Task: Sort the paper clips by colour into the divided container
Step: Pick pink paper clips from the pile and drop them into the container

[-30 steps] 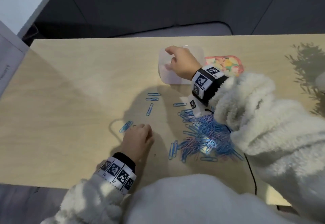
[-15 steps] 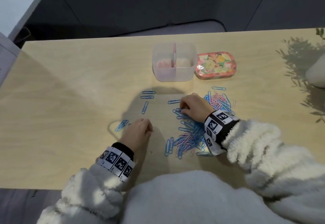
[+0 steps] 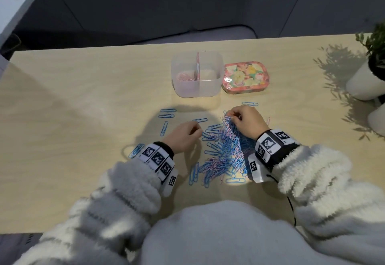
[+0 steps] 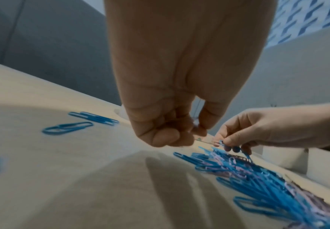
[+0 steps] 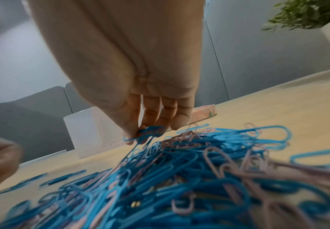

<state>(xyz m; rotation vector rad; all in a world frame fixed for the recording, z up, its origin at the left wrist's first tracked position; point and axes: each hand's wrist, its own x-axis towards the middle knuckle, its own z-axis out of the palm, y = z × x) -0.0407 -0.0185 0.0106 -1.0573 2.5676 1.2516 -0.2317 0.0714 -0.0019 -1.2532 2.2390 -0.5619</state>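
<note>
A translucent divided container [image 3: 210, 90] stands at the back of the table, with pink clips [image 3: 185, 76] in its left compartment. In front of it lies a tangled pile of blue and pink paper clips [image 3: 224, 150] [image 5: 179, 178]. My right hand [image 3: 232, 118] [image 5: 146, 133] pinches a few blue clips at the pile's far edge and holds them slightly raised. Left of the pile, just above the table, is my left hand [image 3: 196, 131] [image 4: 179, 136]. Its fingers are curled, and no clip shows plainly in them.
A floral tin [image 3: 244, 77] sits right of the container. White plant pots [image 3: 364, 83] stand at the right edge. Loose blue clips [image 3: 166, 116] lie left of the pile, and a small bunch [image 3: 135, 150] lies by my left wrist.
My right hand came back from the container to the pile, then shifted to its far right part and pinched clips. My left hand moved right, closer to the pile.
</note>
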